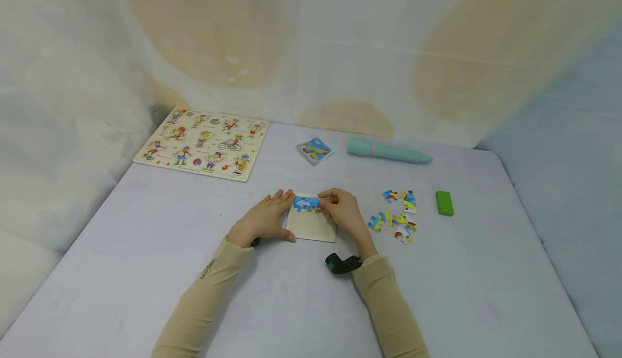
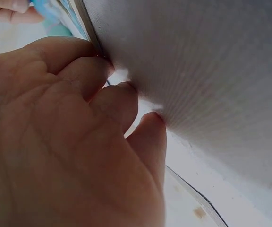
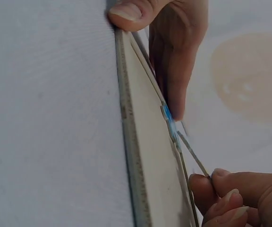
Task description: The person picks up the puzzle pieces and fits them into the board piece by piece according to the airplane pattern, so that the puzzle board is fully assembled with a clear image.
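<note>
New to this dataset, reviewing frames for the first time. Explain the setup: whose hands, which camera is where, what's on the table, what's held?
There is no robot: a person works bare-handed. The wide picture comes from a camera on the head, looking forward and down; the two tilted close-ups come from cameras on the left and right wrists.

The left hand rests along the left edge of a shallow puzzle tray. The right hand pinches a thin puzzle piece, seen edge-on in the right wrist view.

Blue pieces lie along the tray's far side; loose pieces lie to its right, then a green block. Farther back are an illustrated board, a picture card and a teal, wand-shaped object.
</note>
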### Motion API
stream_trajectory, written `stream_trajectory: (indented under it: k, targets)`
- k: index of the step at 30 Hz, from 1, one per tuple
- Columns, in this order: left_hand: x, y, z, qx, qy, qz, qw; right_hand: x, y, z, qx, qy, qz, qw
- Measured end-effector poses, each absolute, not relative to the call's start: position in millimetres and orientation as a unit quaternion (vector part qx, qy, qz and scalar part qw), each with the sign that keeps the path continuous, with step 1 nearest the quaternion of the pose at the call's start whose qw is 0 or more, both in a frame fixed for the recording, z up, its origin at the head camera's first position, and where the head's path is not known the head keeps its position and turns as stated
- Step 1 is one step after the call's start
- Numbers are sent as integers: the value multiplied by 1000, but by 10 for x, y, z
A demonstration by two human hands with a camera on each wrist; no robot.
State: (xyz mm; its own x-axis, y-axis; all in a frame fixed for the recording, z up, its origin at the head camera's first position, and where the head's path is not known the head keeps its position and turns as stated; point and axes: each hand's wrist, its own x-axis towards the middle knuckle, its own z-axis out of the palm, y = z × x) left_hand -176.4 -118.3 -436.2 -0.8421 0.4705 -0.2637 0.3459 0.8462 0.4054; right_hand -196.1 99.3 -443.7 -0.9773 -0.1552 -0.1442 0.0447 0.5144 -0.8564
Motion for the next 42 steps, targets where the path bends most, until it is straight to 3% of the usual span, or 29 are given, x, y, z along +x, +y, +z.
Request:
stream_trajectory:
  k: [21, 37, 42]
  targets:
    - [-1754, -1175, -4342, 209, 945, 179, 179, -1912, 832, -4536, -35, 900, -435, -12]
    - [-1784, -1124, -4344, 223, 942, 179, 176, -1919, 854, -4501, -12, 929, -370, -5]
    - [-1771, -1164, -4360, 212, 944, 175, 181, -1954, 880, -4506, -38, 907, -418, 28]
